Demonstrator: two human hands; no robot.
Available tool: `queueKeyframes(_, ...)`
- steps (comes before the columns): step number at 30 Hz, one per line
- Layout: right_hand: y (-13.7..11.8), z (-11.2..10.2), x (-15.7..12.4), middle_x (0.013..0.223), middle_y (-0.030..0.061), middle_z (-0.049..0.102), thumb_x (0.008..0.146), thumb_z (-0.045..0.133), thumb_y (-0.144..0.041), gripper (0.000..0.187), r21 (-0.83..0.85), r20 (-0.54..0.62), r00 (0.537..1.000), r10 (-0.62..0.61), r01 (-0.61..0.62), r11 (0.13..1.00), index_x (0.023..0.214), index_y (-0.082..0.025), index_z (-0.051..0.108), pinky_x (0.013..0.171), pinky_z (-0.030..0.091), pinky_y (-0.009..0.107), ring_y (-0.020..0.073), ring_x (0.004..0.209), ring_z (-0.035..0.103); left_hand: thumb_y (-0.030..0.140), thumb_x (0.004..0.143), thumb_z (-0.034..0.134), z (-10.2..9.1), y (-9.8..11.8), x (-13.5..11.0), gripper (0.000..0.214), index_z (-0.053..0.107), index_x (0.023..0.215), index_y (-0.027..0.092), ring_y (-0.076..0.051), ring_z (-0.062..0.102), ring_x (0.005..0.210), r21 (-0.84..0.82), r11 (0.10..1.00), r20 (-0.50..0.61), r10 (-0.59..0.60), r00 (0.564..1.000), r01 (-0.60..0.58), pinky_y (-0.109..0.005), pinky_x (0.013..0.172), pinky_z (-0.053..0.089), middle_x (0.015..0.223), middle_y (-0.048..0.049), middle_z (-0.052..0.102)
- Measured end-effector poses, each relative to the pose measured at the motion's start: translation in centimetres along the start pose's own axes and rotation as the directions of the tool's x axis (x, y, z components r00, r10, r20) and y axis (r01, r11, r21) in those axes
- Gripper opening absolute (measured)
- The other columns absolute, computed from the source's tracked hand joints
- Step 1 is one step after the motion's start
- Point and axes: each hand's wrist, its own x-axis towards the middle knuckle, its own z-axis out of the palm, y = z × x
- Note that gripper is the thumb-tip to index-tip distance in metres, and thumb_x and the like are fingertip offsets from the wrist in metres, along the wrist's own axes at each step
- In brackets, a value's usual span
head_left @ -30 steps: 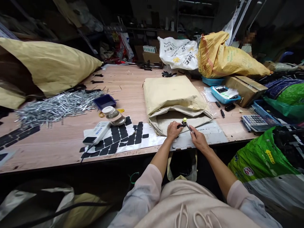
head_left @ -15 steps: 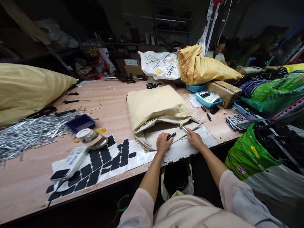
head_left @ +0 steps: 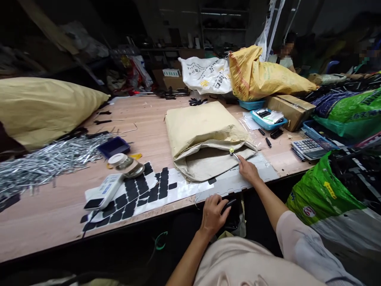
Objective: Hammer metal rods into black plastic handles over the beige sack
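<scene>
"Where are our two hands?"

"With twelve o'clock straight ahead of our body, our left hand (head_left: 212, 214) is at eleven, just short of the table's front edge. Our right hand (head_left: 247, 171) is near twelve, above a flat pale grey sheet (head_left: 263, 165)."

"Are we grasping anything?"

"In both. Our left thumb and fingers are closed about a small, curved black piece (head_left: 229, 205). Our right fingers grip a slim silver metal tool (head_left: 236, 157) with a round yellowish head, which points toward eleven o'clock."

"What does that head meet?"

"It overlaps the open mouth of the big flat tan paper sack (head_left: 202, 123), which lies at twelve with its mouth toward six. We cannot tell whether the two touch."

"And around us?"

"At ten we have a white sheet of rounded black patches (head_left: 149, 188), a clear jar with a white lid (head_left: 126, 165) and a heap of thin silver metal rods (head_left: 59, 157). At one sits a grey desk calculator (head_left: 308, 147); at two, a shiny green plastic bag (head_left: 315, 194)."
</scene>
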Motion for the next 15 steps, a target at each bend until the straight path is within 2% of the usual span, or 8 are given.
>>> queueKeyframes(2,0.1,0.1,-0.1,0.115,0.0103,0.071,0.103,0.033,-0.032,0.052,0.003,-0.011,1.0,-0.009,0.009,1.0,0.154,-0.031,0.037,0.082,0.044,0.034,0.0283,0.101,0.066,0.034,0.086,0.067,0.3,0.4,-0.8,0.022,0.071,0.107,0.029,-0.023,0.056,0.087,0.03,0.999,0.007,-0.015,1.0,0.014,-0.04,0.079,0.047,0.093,-0.0083,0.059)
queueKeyframes(5,0.3,0.2,-0.1,0.114,0.0092,0.072,0.102,0.034,-0.033,0.052,0.018,-0.019,1.0,-0.017,0.018,1.0,0.154,-0.032,0.038,0.081,0.044,0.034,0.0279,0.1,0.067,0.035,0.09,0.061,0.0,0.0,1.7,0.027,0.068,0.115,0.028,-0.022,0.057,0.09,-0.012,1.0,-0.005,-0.025,1.0,0.025,-0.037,0.082,0.049,0.095,-0.0076,0.059)
queueKeyframes(7,0.4,0.2,0.0,0.113,0.0087,0.072,0.102,0.035,-0.033,0.051,0.035,-0.017,1.0,-0.017,0.018,0.999,0.153,-0.033,0.04,0.08,0.044,0.034,0.0281,0.099,0.067,0.032,0.095,0.052,-0.2,-1.1,5.4,0.027,0.068,0.115,0.025,-0.021,0.058,0.091,-0.025,0.996,-0.04,-0.088,0.995,0.087,-0.034,0.085,0.049,0.094,-0.0073,0.06)
queueKeyframes(10,0.6,0.2,0.2,0.113,0.0089,0.072,0.102,0.035,-0.034,0.051,0.056,-0.009,1.0,0.0,0.0,0.998,0.152,-0.034,0.04,0.079,0.045,0.034,0.0287,0.099,0.068,0.027,0.094,0.05,-0.1,-3.9,12.2,0.029,0.069,0.115,0.018,-0.024,0.058,0.102,0.064,0.951,-0.078,-0.297,0.952,0.302,-0.036,0.092,0.048,0.099,-0.0104,0.062)
queueKeyframes(13,0.6,0.3,0.4,0.112,0.0092,0.073,0.103,0.033,-0.035,0.051,0.053,-0.004,1.0,0.016,-0.016,0.998,0.154,-0.034,0.038,0.078,0.045,0.035,0.0284,0.097,0.069,0.026,0.093,0.05,0.7,-6.9,18.4,0.03,0.07,0.112,0.015,-0.029,0.059,0.11,0.18,0.851,-0.052,-0.493,0.868,0.494,-0.038,0.095,0.046,0.109,-0.0154,0.064)
queueKeyframes(15,0.6,0.3,0.5,0.112,0.0092,0.073,0.103,0.033,-0.034,0.052,0.047,-0.005,1.0,0.014,-0.013,0.999,0.154,-0.033,0.038,0.079,0.045,0.034,0.0277,0.097,0.069,0.027,0.091,0.052,1.4,-8.4,21.5,0.028,0.072,0.106,0.015,-0.03,0.062,0.108,0.204,0.782,-0.002,-0.602,0.799,0.589,-0.04,0.091,0.048,0.109,-0.0178,0.067)
